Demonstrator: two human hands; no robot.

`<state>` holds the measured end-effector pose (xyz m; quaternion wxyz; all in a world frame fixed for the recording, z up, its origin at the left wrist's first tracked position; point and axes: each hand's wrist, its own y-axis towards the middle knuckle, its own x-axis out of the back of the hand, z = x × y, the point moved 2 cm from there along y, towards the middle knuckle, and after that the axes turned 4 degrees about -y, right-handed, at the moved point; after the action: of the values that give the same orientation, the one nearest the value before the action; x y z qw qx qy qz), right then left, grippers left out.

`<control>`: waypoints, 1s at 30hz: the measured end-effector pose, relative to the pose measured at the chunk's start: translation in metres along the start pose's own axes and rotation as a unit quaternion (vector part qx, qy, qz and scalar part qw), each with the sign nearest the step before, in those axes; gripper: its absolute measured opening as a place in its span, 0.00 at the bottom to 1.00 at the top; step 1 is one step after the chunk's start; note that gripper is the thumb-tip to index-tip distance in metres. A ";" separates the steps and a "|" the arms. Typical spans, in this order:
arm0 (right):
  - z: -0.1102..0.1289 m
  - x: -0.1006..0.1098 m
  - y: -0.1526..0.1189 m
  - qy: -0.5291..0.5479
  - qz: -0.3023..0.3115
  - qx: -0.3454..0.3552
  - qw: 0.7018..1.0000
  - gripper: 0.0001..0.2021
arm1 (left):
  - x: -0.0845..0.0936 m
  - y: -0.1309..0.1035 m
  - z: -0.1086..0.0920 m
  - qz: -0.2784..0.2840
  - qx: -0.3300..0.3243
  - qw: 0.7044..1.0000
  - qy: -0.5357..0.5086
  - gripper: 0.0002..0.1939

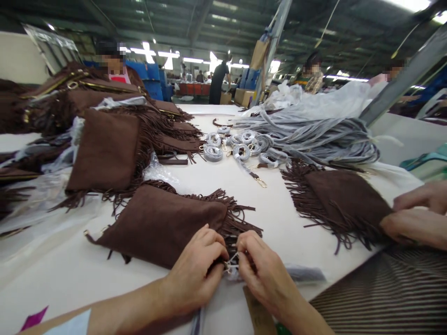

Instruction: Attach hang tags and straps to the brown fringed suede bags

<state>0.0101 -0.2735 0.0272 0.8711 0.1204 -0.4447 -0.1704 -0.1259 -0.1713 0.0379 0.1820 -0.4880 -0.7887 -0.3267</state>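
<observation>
A dark brown fringed bag (pixel 164 218) lies flat in front of me, its fringe spread to the right. My left hand (pixel 199 267) is closed at the bag's lower right corner, fingers pinched around that edge. Close beside it, my right hand (pixel 263 272) pinches a thin white string (pixel 233 261) that stretches between my fingertips. Small metal hardware shows at the string, but its form is hard to make out. Below my right hand is a brown card tag (pixel 258 309). A strip wrapped in grey plastic (pixel 303 273) lies behind my right wrist.
At right, a co-worker's hands (pixel 419 218) hold another fringed bag (pixel 345 195). Coiled wrapped straps (pixel 240 144) and a long heap of grey-wrapped straps (pixel 314 135) lie farther back. Brown bags (pixel 104 149) are piled at left. Other people stand beyond the white table (pixel 223 179).
</observation>
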 end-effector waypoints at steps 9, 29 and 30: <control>0.005 0.005 0.001 0.017 -0.002 0.008 1.000 0.08 | -0.001 0.012 0.000 0.001 0.093 0.990 -0.107 0.05; 0.008 -0.004 0.019 0.163 0.048 -0.177 0.969 0.10 | 0.013 0.036 0.015 -0.079 0.217 0.914 -0.334 0.05; 0.007 -0.005 0.019 0.184 0.040 -0.189 0.964 0.11 | 0.013 0.035 0.017 -0.080 0.219 0.916 -0.325 0.06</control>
<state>0.0056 -0.2542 0.0342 0.9509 -0.0351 -0.2412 -0.1908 -0.1008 -0.1402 0.0458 -0.0091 -0.4503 -0.8927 0.0177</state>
